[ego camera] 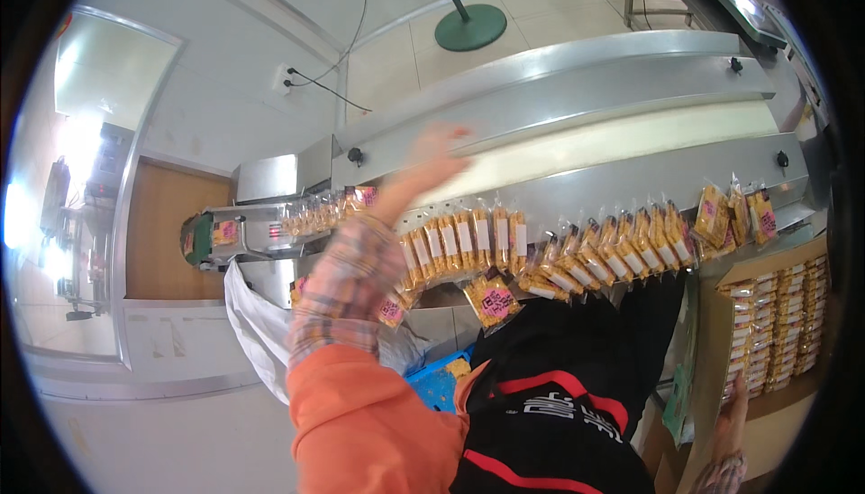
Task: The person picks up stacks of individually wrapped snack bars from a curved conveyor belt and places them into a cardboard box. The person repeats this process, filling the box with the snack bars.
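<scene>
My left hand (436, 156), blurred, is stretched out over the pale conveyor belt (608, 139), and I see no pack in it. Below that forearm a row of clear-wrapped snack bars (449, 241) with white labels stands on edge along the steel ledge. Another leaning row of wrapped bars (615, 257) continues to the right. At the lower right my right hand (733, 420) is inside a cardboard box (706, 359), its fingers against the stacked packs (774, 332). Whether it grips one is hidden. A loose pack with a pink label (492, 301) lies at the ledge's near edge.
A small feed conveyor (253, 234) brings packs through a wall opening at left. More packs (733, 217) lean at the ledge's right end. A blue crate (436, 382) with crumbs sits below. White sheeting (253, 332) hangs at left; a green round stand base (471, 26) is beyond the conveyor.
</scene>
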A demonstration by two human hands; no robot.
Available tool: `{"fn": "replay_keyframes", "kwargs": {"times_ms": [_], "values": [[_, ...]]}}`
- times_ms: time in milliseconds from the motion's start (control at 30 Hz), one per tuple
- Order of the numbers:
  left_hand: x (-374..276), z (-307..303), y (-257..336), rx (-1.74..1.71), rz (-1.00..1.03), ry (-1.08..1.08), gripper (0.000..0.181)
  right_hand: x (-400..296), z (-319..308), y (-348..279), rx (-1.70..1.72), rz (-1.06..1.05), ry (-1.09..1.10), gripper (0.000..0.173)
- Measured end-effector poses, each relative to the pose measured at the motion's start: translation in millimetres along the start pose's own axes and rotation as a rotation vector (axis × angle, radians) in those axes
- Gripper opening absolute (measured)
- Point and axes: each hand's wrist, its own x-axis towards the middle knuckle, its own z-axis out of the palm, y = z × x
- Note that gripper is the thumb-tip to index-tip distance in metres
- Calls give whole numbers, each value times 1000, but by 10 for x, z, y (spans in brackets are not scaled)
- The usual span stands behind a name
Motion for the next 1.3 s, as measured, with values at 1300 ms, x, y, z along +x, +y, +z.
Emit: {"fn": "replay_keyframes", "kwargs": {"times_ms": [1300], "values": [[-870, 2497, 5178, 215, 2030, -607, 28, -443, -241, -1004, -1602, -617, 892, 58]]}}
